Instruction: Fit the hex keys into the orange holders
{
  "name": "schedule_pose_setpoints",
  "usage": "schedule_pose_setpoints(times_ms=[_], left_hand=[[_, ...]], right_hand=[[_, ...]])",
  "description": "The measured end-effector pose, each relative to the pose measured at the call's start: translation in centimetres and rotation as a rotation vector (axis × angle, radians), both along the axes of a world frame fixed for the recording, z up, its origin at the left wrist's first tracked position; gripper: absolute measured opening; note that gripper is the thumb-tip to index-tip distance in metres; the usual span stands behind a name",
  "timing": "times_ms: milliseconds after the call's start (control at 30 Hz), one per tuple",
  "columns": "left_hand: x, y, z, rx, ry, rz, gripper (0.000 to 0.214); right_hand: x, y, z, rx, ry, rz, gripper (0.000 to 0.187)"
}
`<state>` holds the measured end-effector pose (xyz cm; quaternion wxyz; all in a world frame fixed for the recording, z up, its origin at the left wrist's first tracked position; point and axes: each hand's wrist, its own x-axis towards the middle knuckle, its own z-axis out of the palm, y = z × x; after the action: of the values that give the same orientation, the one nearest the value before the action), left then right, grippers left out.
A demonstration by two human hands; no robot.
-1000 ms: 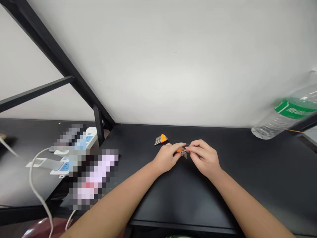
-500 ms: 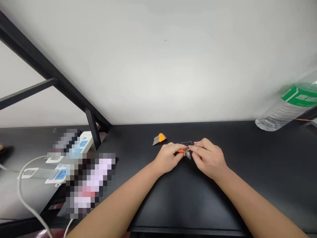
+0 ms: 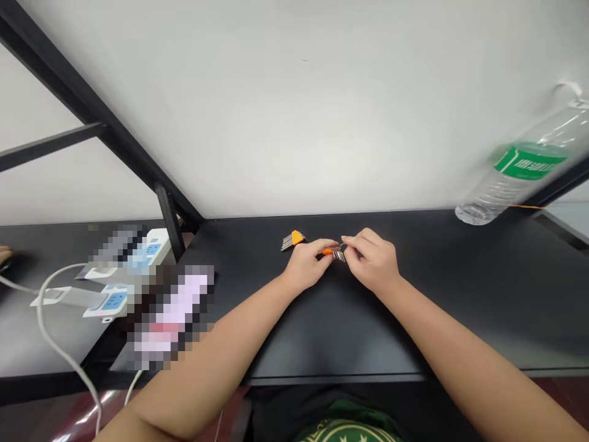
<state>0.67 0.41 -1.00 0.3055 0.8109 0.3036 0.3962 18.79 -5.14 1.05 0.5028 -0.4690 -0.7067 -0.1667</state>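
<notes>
The left hand [image 3: 306,265] is gripping an orange holder [image 3: 327,252] between thumb and fingers, over the black tabletop [image 3: 460,294] and nearer its back edge than its front edge. The holder is showing only a small, bright orange end, the rest hiding behind the fingers. A short row of silvery rods [image 3: 339,255] is sticking out of it side by side, slanting toward the front edge and catching the light. The right hand [image 3: 373,258] is pinching a thin metal rod [image 3: 342,245] at its fingertips; the rod is too small to tell whether it is touching the holder.

Just beyond the left hand, toward the back edge, a second orange holder [image 3: 298,237] is lying on the tabletop. Its slim metal pieces [image 3: 288,241] are pointing in a close row toward the left end, dull grey against the black. Near the back right corner a clear bottle [image 3: 483,195] with a green label is standing.
</notes>
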Motion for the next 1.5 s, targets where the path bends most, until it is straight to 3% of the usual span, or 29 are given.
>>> schedule_pose_setpoints(times_ms=[167,367,1267,1500], left_hand=[[0.1,-0.2,0.4,0.015,0.056,0.019,0.029],[0.2,-0.7,1.0,0.029,0.098,0.036,0.028],[0.6,-0.8,0.4,0.001,0.058,0.038,0.029],[0.5,-0.8,0.4,0.009,0.028,0.019,0.030]], right_hand=[[-0.6,0.0,-0.3,-0.081,-0.019,-0.051,0.026],[-0.8,0.2,-0.4,-0.075,0.000,-0.075,0.026],[-1.2,0.4,-0.6,-0.127,0.131,-0.035,0.027],[-1.5,0.2,0.2,-0.138,0.234,0.024,0.025]])
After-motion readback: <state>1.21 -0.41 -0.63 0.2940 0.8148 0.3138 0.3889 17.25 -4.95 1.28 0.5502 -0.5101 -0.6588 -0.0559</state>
